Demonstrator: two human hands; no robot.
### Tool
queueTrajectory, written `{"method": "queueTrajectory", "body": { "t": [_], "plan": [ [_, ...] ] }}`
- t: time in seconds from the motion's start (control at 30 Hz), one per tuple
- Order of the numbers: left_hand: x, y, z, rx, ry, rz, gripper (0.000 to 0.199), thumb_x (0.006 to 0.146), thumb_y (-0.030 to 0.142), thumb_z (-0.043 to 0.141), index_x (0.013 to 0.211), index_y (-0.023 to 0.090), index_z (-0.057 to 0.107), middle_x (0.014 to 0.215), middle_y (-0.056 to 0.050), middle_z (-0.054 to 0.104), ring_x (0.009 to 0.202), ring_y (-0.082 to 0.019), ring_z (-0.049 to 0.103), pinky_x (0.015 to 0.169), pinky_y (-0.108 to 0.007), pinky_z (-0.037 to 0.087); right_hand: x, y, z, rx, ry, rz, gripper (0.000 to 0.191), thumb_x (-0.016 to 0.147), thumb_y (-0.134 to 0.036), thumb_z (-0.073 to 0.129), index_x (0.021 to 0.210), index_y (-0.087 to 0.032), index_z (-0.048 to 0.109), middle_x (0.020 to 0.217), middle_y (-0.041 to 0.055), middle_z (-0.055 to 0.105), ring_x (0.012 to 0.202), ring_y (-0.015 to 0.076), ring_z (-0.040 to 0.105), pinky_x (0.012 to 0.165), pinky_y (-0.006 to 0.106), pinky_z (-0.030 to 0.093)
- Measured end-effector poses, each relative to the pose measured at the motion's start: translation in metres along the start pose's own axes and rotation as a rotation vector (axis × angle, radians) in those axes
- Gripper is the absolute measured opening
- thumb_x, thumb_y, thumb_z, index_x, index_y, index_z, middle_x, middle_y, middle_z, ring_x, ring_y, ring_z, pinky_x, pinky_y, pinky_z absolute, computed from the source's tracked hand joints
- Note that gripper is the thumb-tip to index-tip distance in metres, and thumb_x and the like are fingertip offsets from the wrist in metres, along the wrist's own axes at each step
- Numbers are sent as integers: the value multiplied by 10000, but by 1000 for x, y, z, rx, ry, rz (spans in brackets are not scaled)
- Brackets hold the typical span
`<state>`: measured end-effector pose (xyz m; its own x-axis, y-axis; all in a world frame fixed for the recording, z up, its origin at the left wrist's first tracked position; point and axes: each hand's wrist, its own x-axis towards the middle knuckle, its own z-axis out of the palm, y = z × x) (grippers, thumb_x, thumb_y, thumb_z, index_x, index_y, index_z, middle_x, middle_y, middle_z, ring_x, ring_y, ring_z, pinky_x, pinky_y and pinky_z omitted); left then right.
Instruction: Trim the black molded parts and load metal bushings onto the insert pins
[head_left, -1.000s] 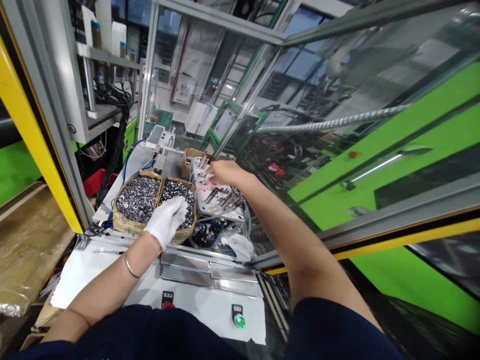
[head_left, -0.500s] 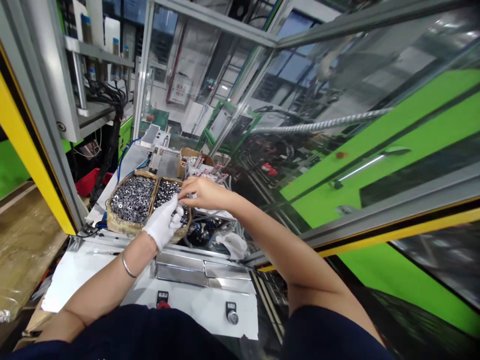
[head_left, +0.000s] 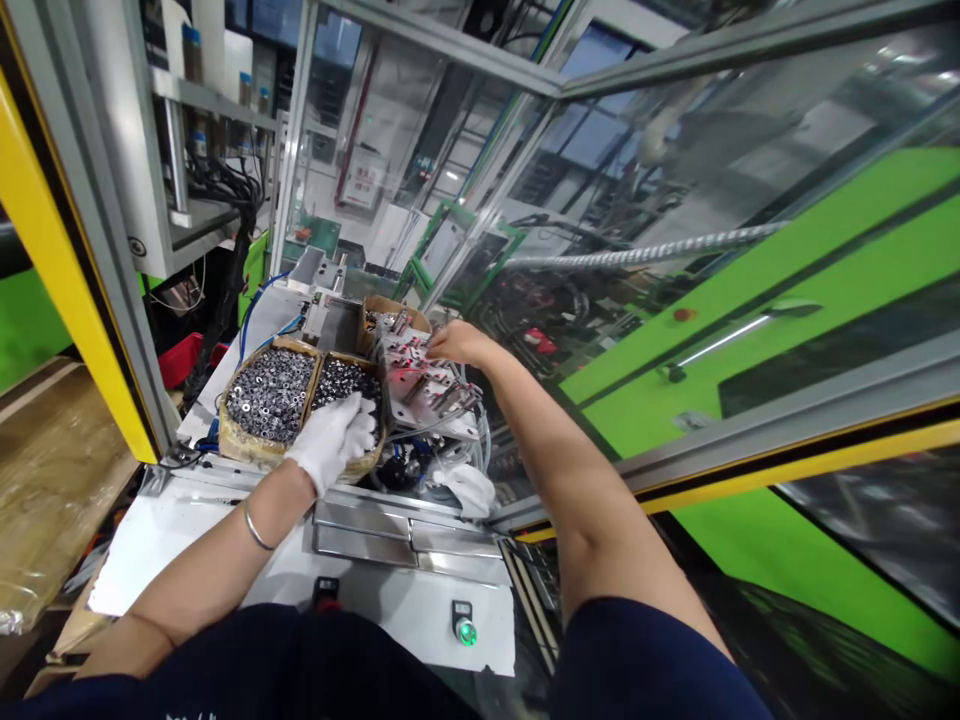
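Note:
My left hand [head_left: 336, 440], in a white glove, lies over the near part of a bin of small dark metal parts [head_left: 345, 382]. Its fingers are stretched out a little apart, and nothing shows in them; the palm side is hidden. Bare, my right hand [head_left: 459, 345] is at the far right side of a metal fixture plate [head_left: 401, 385] with clamps and red light spots. The thumb and fingers are pinched together there, and whatever sits between them is too small to make out. A second bin of grey ring-shaped parts [head_left: 271, 395] stands left of the dark parts.
Behind the fixture stands a cardboard box [head_left: 373, 308] with more parts. A white cloth [head_left: 466, 490] lies at the right. Nearer me are metal plates [head_left: 367, 540] and a green-lit button [head_left: 466, 633]. Yellow-edged frame posts [head_left: 67, 270] and clear panels enclose the station.
My right hand has left my left hand and moved right to the fixture, uncovering its red light spots. My left fingers have straightened. The button at the front now glows green.

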<state>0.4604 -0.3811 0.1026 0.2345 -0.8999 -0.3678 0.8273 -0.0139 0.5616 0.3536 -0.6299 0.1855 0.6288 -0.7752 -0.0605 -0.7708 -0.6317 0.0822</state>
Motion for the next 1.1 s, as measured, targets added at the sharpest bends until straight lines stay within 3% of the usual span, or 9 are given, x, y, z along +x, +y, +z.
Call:
{"method": "queueTrajectory", "body": {
  "t": [0.1, 0.23, 0.37, 0.53, 0.6, 0.77, 0.87, 1.0, 1.1],
  "plan": [
    [1, 1, -1, -24, -9, 14, 170, 912, 173, 571, 780, 98, 647, 526, 30, 534, 371, -12, 462, 370, -104, 340, 2, -10, 1, -32, -54, 94, 183, 713, -273, 673, 814, -173, 789, 759, 52, 737, 717, 179, 656, 621, 235, 466],
    [3, 1, -3, -62, -26, 17, 114, 878, 69, 571, 811, 92, 660, 616, -13, 620, 484, -47, 576, 508, -145, 489, 1, -18, -1, -50, -64, 173, 199, 708, -264, 677, 851, -177, 785, 807, 70, 737, 762, 203, 672, 669, 269, 493],
    [4, 0, -4, -54, -41, -13, 147, 895, 69, 533, 803, 88, 646, 654, -48, 670, 534, -86, 637, 530, -177, 518, -1, -20, -6, -8, -76, 166, 187, 691, -266, 726, 847, -180, 781, 775, 54, 728, 780, 195, 666, 707, 260, 494],
    [5, -1, -5, -50, -13, -30, 161, 896, 216, 610, 797, 92, 637, 599, -23, 648, 413, -42, 552, 385, -118, 398, -12, -29, -18, 34, -1, 141, 216, 745, -275, 709, 908, -151, 778, 831, 94, 737, 837, 216, 657, 724, 286, 481],
    [7, -1, -5, -57, -16, -34, 212, 887, 276, 633, 793, 86, 635, 498, 28, 562, 321, -3, 428, 317, -94, 287, -25, -41, -21, 94, 41, 29, 221, 810, -303, 653, 942, -175, 777, 898, 83, 741, 852, 197, 651, 734, 281, 473],
    [11, -4, -2, -55, -40, -1, 334, 803, 407, 715, 700, 125, 569, 430, 75, 473, 285, 7, 342, 286, -91, 213, -70, -87, -15, 391, -117, -670, 203, 765, -324, 720, 898, -183, 783, 817, 39, 706, 755, 142, 614, 706, 261, 454],
    [8, -4, 2, -46, -26, 40, 352, 786, 410, 728, 669, 145, 530, 426, 76, 480, 286, 0, 359, 286, -89, 229, -85, -102, -9, 405, -128, -780, 143, 781, -258, 690, 840, -167, 783, 743, 29, 667, 701, 122, 585, 678, 253, 430],
    [5, 0, 9, -59, -13, -13, 240, 874, 317, 647, 752, 116, 597, 471, 48, 543, 320, -9, 440, 318, -83, 319, -78, -83, -10, 377, -11, -711, 150, 779, -217, 642, 818, -168, 778, 763, 27, 679, 703, 123, 587, 681, 246, 428],
    [13, 3, 12, -130, -1, -87, 203, 951, 208, 517, 820, 93, 620, 583, -7, 639, 425, -36, 570, 415, -102, 448, -61, -45, -14, 195, 104, -393, 183, 786, -223, 608, 826, -197, 786, 806, 28, 719, 736, 143, 604, 673, 250, 415]
  ]
}}
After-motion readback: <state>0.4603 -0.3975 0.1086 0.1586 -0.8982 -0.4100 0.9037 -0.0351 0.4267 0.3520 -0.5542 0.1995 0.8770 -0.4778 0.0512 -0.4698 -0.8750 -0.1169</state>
